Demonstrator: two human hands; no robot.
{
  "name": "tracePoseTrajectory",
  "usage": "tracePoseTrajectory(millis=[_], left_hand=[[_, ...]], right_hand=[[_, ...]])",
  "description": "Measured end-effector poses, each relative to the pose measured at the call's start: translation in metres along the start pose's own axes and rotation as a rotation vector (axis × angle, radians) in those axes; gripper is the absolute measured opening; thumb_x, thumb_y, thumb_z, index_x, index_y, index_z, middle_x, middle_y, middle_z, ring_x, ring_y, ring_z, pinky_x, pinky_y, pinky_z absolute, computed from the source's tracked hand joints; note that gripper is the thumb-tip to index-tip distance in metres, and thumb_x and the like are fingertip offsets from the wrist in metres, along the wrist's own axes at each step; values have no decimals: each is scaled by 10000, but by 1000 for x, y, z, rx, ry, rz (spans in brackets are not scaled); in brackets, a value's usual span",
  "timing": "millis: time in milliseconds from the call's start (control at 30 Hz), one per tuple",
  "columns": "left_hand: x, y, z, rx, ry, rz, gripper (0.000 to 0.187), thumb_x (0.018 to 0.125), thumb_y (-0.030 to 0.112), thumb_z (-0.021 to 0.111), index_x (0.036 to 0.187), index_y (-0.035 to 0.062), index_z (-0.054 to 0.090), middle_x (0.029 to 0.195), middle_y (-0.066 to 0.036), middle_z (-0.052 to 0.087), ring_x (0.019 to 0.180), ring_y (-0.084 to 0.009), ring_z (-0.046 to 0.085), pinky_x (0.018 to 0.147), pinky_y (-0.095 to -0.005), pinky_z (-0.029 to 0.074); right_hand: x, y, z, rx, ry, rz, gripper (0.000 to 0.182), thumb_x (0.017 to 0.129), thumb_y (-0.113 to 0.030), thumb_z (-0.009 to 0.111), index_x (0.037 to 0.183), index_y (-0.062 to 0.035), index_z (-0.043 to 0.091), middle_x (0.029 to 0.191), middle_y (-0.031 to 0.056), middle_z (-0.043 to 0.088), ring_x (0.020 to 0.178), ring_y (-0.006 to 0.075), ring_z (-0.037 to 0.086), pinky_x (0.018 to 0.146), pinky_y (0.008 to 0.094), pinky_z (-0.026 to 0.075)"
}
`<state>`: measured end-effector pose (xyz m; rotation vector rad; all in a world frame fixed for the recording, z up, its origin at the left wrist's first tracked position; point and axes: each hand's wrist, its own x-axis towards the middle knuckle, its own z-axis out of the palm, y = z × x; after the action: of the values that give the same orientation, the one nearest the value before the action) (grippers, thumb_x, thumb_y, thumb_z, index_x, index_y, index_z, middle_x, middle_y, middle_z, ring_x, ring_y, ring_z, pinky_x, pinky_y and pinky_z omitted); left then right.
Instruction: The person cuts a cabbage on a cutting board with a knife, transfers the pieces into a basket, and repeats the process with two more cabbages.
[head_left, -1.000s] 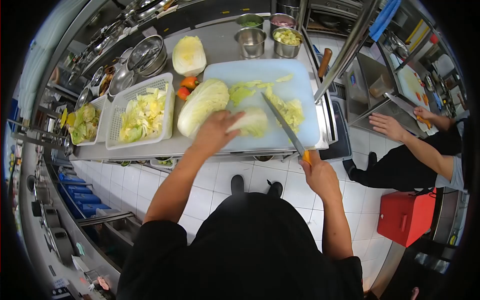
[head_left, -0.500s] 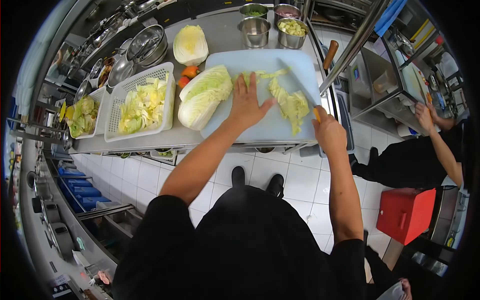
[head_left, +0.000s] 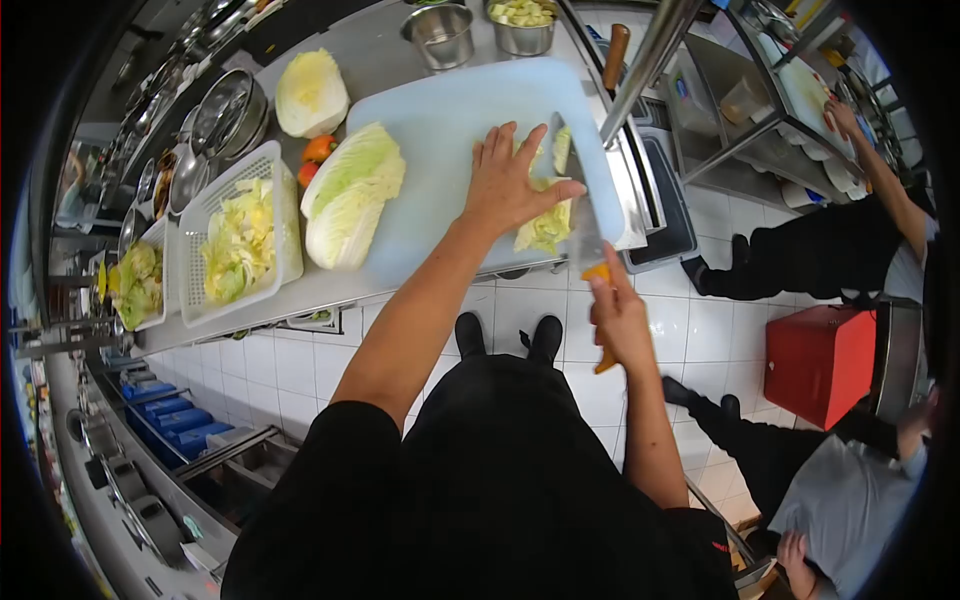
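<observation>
My right hand (head_left: 622, 318) grips the orange handle of a kitchen knife (head_left: 585, 232), whose blade lies along the right part of the light blue cutting board (head_left: 440, 130). My left hand (head_left: 512, 182) rests over cut napa cabbage leaves (head_left: 545, 232) with its fingers spread, close to the blade. Part of the leaves is hidden under that hand, and a strip shows beyond the blade. A large piece of napa cabbage (head_left: 352, 200) lies at the board's left edge.
Left of the board are another cabbage piece (head_left: 312, 92), orange peppers (head_left: 319, 150) and a white basket (head_left: 290, 225) of leaves. Steel pots (head_left: 440, 38) stand behind. A metal post (head_left: 650, 70) rises at right. Co-workers stand to the right, near a red box (head_left: 820, 365).
My right hand has drawn the knife down toward me. My left hand has moved right onto the leaves, which are now gathered nearer the blade. The view has shifted.
</observation>
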<state>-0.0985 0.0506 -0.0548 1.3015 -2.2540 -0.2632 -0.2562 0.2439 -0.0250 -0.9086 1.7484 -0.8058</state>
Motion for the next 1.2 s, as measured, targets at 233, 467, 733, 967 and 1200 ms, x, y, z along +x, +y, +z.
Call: tracePoseTrajectory(millis=[233,467,733,967,1200], left_hand=[[-9,-20,53,-265,195,-143,553,971,200,623,1429,-67,464,1472,-262,466,1388,-407,421,1199,-443,294],[-9,113,-8,-602,219,81,510,1045,205,479,1490,-39,428,1557,-224,405,1465,-358,359,1214,-420,253],[35,196,35,-847,40,189,466,1043,218,496,1462,14,492,1544,-198,439,1462,-354,376,1186,-384,295],[138,184,162,-572,-30,-36,816,968,433,625,1524,-73,308,1536,-314,374,1452,-417,354,1209,-431,267],[66,112,-18,-577,-17,416,492,899,354,742,1324,143,614,1238,-145,671,1164,-315,629,1025,-445,485]], right_hand=[[52,20,85,64,168,-705,579,1005,-237,569,1536,-94,386,837,257,696,736,433,681,675,487,542],[-39,13,31,21,231,-594,814,944,-143,635,1619,-165,180,1071,271,697,829,441,702,757,487,571],[-37,9,-19,60,562,-380,717,964,-111,574,1604,-143,251,1101,275,697,910,459,702,794,454,569],[17,-14,-112,-320,615,-132,636,963,-205,547,1559,-119,344,902,280,703,877,469,680,782,519,524],[-35,-5,-112,-296,389,-121,559,999,-176,512,1547,-130,413,716,120,624,536,176,556,532,365,475]])
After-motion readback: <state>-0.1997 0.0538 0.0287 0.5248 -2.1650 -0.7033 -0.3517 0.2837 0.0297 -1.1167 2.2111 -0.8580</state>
